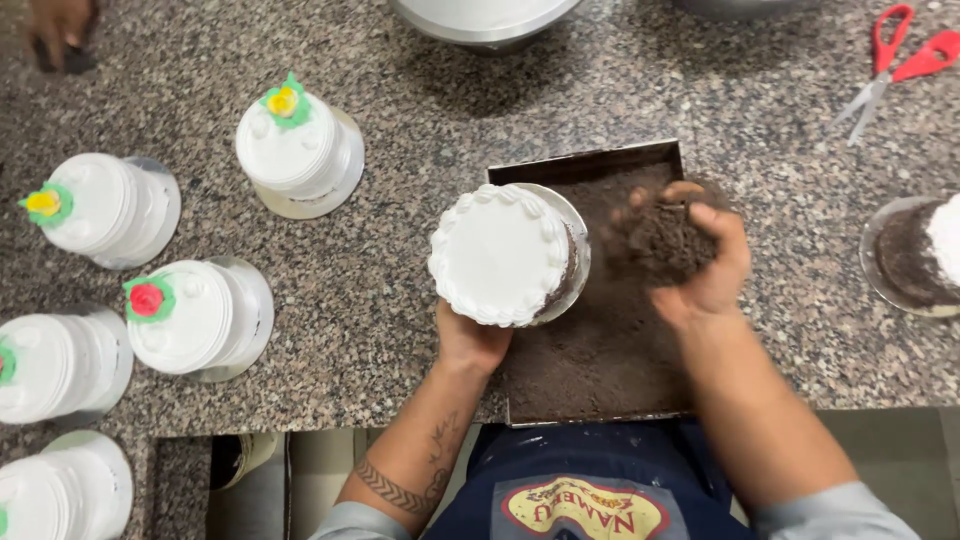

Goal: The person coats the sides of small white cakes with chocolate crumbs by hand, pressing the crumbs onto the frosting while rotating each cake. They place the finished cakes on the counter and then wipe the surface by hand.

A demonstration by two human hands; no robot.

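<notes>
My left hand holds up a small round white-iced cake on a silver board, gripping it from underneath. The cake hangs over the left edge of a metal tray filled with dark chocolate crumbs. My right hand is cupped, palm up, with a heap of the crumbs in it, just to the right of the cake's side. Some crumbs cling to the cake's right flank.
Several finished white cakes with coloured icing flowers stand at the left, one near the middle, on the speckled granite counter. Red-handled scissors lie top right. A crumb-coated cake sits at the right edge. Another person's hand shows top left.
</notes>
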